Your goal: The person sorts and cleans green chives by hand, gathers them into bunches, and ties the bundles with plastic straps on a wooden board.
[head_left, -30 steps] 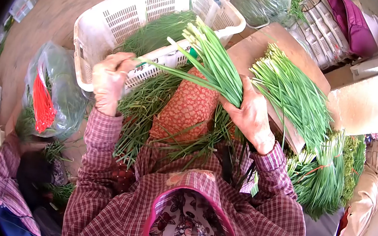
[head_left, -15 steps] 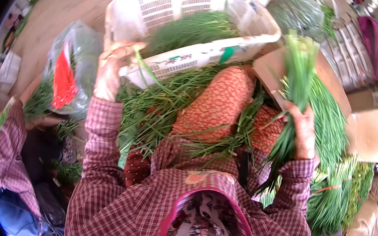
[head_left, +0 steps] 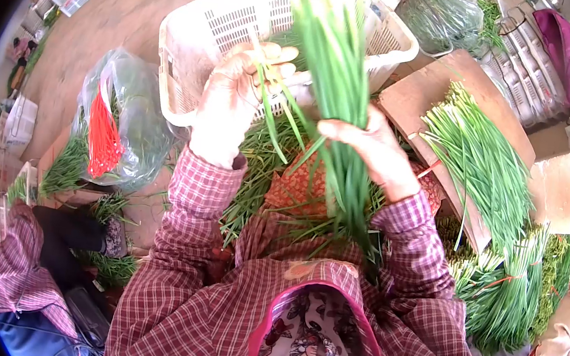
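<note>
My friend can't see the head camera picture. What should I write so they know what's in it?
A person's right hand grips a thick bunch of long green stalks, while the left hand holds a few loose blades. Beyond the hands is a white plastic basket; at right, more stalks lie on a brown board.

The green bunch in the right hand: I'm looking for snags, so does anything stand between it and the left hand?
Only a few loose leaves, held in the left hand, hang in the gap; whether they touch the bunch is unclear. Nothing else visible stands between; the white basket is behind.
</note>
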Motion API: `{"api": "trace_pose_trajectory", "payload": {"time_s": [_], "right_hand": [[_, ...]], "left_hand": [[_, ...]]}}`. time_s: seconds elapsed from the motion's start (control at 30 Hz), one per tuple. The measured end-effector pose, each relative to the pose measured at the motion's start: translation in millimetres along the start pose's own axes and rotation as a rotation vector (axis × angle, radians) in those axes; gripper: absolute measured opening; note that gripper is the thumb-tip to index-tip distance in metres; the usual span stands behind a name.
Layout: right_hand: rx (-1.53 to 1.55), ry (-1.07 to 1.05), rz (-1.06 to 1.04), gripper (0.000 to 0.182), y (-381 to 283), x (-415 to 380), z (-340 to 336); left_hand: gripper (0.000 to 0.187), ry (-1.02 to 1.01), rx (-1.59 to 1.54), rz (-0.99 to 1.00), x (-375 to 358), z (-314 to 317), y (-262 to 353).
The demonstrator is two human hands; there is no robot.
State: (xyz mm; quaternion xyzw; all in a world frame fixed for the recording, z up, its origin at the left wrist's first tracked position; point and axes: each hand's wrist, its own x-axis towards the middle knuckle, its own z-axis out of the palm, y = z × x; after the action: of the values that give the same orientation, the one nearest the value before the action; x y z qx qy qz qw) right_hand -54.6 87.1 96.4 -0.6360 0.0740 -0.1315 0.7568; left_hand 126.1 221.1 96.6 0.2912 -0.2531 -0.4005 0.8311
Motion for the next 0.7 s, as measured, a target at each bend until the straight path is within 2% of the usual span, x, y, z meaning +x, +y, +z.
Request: {"api": "trace_pose_trajectory", "payload": {"time_s": [0.07,0.1,0.13,0.23,0.3,0.33,0.4,0.47,0.53,0.6,0.67,0.7], "right_hand": [[0.204,-0.055,0.017,0.05,21,4,8],[0.315,-0.066,0.111,0.048,17,0,12],[0.383,-0.072,0.13,0.048,11,-4,17],[0.3,-0.072,0.193,0.049,15,-6,9],[0.199,-0.025,0.362,0.051,11,-8,7],[0.2,-0.025,0.365,0.051,16,-8,7],[0.14,0.065,0.144,0.054,28,-6,10],[0.163,0.073,0.114,0.059,30,-3,12],[0.044,0.167,0.045,0.05,34,-2,13],[0.075,0.144,0.077,0.049,32,-4,12],[0.146,0.028,0.163,0.061,33,-4,14],[0.141,0.038,0.107,0.056,34,-4,18]], "left_hand": [[0.016,-0.028,-0.031,0.041,6,-5,-9],[0.015,0.075,0.054,0.076,4,-1,-11],[0.015,0.072,0.054,0.075,4,-1,-12],[0.012,0.092,0.055,0.116,5,-6,-16],[0.012,0.083,0.035,0.117,10,-6,-17],[0.012,0.079,0.017,0.119,10,-4,-17],[0.013,0.103,-0.041,0.126,11,-2,-20],[0.015,0.097,-0.141,0.048,16,-4,-21],[0.019,0.077,-0.191,0.027,19,-5,-24],[0.022,0.054,-0.289,0.031,23,-7,-27],[0.023,0.048,-0.305,0.093,23,1,-37],[0.023,0.136,-0.283,0.138,22,6,-40]]}}
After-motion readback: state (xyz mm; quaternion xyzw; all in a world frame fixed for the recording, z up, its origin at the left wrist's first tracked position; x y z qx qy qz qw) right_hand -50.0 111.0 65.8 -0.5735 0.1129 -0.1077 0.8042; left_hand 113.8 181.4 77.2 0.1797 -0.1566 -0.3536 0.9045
